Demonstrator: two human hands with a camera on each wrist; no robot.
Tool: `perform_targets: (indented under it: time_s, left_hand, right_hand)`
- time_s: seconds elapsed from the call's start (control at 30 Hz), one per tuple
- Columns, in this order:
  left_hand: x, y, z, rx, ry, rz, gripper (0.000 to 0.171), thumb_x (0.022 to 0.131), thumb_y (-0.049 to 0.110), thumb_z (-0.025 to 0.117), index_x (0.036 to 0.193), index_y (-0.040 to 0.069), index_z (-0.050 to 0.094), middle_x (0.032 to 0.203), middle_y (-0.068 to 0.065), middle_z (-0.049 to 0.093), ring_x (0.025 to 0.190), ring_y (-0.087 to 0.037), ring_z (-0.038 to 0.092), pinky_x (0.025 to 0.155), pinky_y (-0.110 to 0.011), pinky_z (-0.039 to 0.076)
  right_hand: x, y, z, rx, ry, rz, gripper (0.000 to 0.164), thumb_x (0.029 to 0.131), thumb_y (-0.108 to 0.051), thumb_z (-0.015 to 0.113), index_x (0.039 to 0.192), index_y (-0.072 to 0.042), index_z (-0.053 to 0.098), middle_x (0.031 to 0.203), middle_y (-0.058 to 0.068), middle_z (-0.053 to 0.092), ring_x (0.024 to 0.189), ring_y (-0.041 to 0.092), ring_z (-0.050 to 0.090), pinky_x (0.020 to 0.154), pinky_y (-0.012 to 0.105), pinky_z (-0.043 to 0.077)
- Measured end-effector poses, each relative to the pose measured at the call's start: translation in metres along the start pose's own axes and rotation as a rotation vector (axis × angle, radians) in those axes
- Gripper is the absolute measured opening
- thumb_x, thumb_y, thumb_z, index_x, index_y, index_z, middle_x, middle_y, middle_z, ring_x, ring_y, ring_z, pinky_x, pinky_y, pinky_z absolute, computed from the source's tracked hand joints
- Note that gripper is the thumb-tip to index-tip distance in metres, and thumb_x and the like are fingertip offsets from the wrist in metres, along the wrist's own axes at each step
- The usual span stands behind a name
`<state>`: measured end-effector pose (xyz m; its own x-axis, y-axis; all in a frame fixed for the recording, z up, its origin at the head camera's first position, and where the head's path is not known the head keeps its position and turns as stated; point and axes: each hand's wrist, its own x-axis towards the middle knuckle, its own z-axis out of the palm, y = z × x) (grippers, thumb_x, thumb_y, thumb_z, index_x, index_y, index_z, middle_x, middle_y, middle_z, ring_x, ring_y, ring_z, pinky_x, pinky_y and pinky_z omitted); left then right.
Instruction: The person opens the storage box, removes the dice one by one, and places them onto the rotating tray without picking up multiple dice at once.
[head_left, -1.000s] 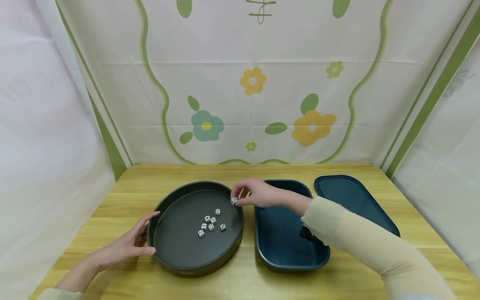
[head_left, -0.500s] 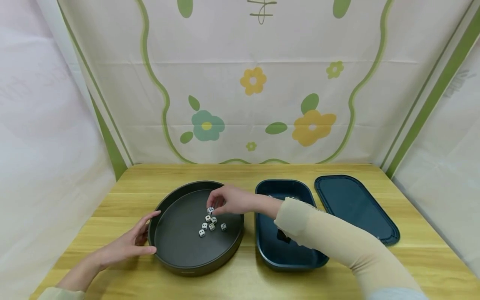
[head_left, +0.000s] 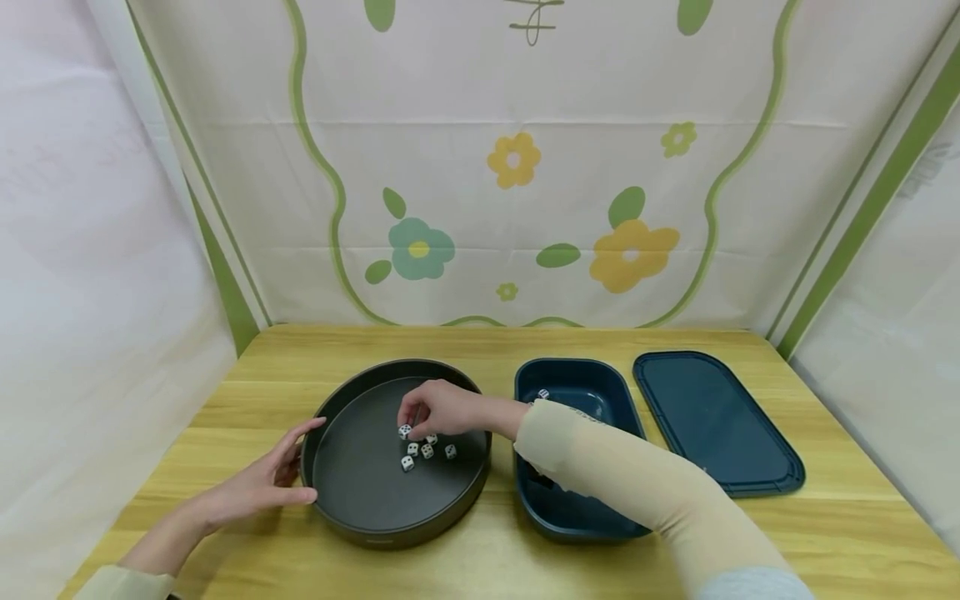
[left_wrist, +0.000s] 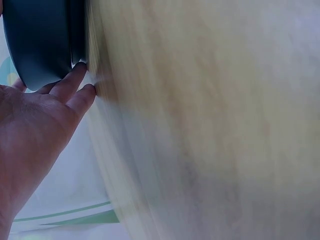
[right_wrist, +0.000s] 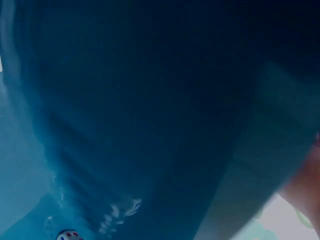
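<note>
My right hand (head_left: 442, 408) is over the round dark pan (head_left: 360, 500), pinching a white die (head_left: 405, 432) between thumb and fingertips close to the pan floor. Just below and right of it, several white dice with dark pips (head_left: 427, 451) lie in a loose cluster, some partly hidden by the hand. My left hand (head_left: 262, 483) rests against the pan's left side, thumb and fingers spread along the wall. In the left wrist view, extended fingers (left_wrist: 75, 90) touch the outside of the pan (left_wrist: 40, 45).
Right of the pan stands a deep blue box (head_left: 577, 375), partly covered by my right sleeve (head_left: 600, 458); a die (head_left: 543, 394) shows inside. The right wrist view looks into this box, with a die (right_wrist: 70, 235) at its lower edge. A blue lid (head_left: 720, 425) lies on the wooden table (head_left: 240, 367).
My right hand has carried the die left, from the pan's right rim to beside the dice cluster, and lowered it. The left hand has stayed at the pan's side.
</note>
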<state>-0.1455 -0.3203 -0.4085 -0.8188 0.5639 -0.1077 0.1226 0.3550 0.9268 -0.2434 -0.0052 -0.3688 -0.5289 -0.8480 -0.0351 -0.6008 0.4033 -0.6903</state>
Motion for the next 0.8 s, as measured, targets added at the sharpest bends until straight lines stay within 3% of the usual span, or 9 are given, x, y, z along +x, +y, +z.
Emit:
perform_targets:
  time_s: [0.2, 0.33, 0.4, 0.5, 0.6, 0.8]
  left_hand:
    - [0.001, 0.002, 0.0, -0.018, -0.006, -0.009, 0.085, 0.095, 0.005, 0.06, 0.155, 0.01, 0.0, 0.149, -0.042, 0.005, 0.134, -0.057, 0.012, 0.095, -0.014, 0.035]
    - [0.0, 0.002, 0.0, -0.004, 0.0, 0.001, 0.085, 0.095, 0.004, 0.061, 0.155, 0.01, 0.001, 0.148, -0.043, 0.008, 0.133, -0.056, 0.016, 0.095, -0.015, 0.036]
    - [0.0, 0.001, 0.001, 0.002, 0.001, 0.009, 0.085, 0.095, 0.004, 0.061, 0.155, 0.01, 0.002, 0.148, -0.043, 0.009, 0.135, -0.047, 0.023, 0.095, -0.016, 0.036]
    - [0.0, 0.0, 0.0, -0.004, -0.003, 0.017, 0.084, 0.095, 0.003, 0.06, 0.155, 0.011, 0.002, 0.148, -0.043, 0.009, 0.134, -0.019, 0.035, 0.095, -0.016, 0.037]
    - [0.0, -0.001, 0.0, -0.017, -0.007, 0.017, 0.085, 0.095, 0.003, 0.061, 0.155, 0.011, 0.002, 0.148, -0.043, 0.008, 0.126, 0.004, 0.038, 0.095, -0.015, 0.036]
    - [0.0, -0.001, 0.002, -0.029, -0.004, 0.014, 0.085, 0.095, 0.003, 0.061, 0.155, 0.011, 0.002, 0.148, -0.043, 0.007, 0.125, 0.005, 0.036, 0.095, -0.015, 0.036]
  right_hand:
    - [0.001, 0.0, 0.0, 0.036, 0.014, 0.014, 0.014, 0.089, -0.006, 0.071, 0.103, -0.006, 0.07, 0.096, 0.002, 0.068, 0.081, 0.004, 0.06, 0.073, 0.02, 0.048]
    - [-0.003, 0.002, -0.004, 0.042, 0.038, 0.009, 0.018, 0.089, -0.007, 0.071, 0.107, -0.003, 0.069, 0.102, 0.006, 0.068, 0.082, 0.005, 0.06, 0.073, 0.02, 0.048]
    - [-0.008, 0.003, -0.008, 0.045, 0.05, -0.001, 0.019, 0.089, -0.007, 0.071, 0.107, -0.003, 0.069, 0.102, 0.007, 0.069, 0.083, 0.005, 0.061, 0.074, 0.021, 0.049]
    - [-0.017, 0.004, -0.014, 0.056, 0.06, -0.015, 0.019, 0.089, -0.007, 0.071, 0.107, 0.0, 0.068, 0.103, 0.01, 0.068, 0.083, 0.006, 0.061, 0.076, 0.02, 0.049]
    - [-0.028, 0.004, -0.02, 0.067, 0.062, -0.015, 0.018, 0.09, -0.006, 0.07, 0.107, 0.0, 0.068, 0.104, 0.012, 0.068, 0.084, 0.006, 0.06, 0.077, 0.021, 0.049]
    - [-0.053, 0.004, -0.034, 0.068, 0.078, -0.006, 0.016, 0.091, -0.008, 0.069, 0.106, -0.004, 0.068, 0.102, 0.006, 0.067, 0.084, 0.006, 0.06, 0.076, 0.023, 0.05]
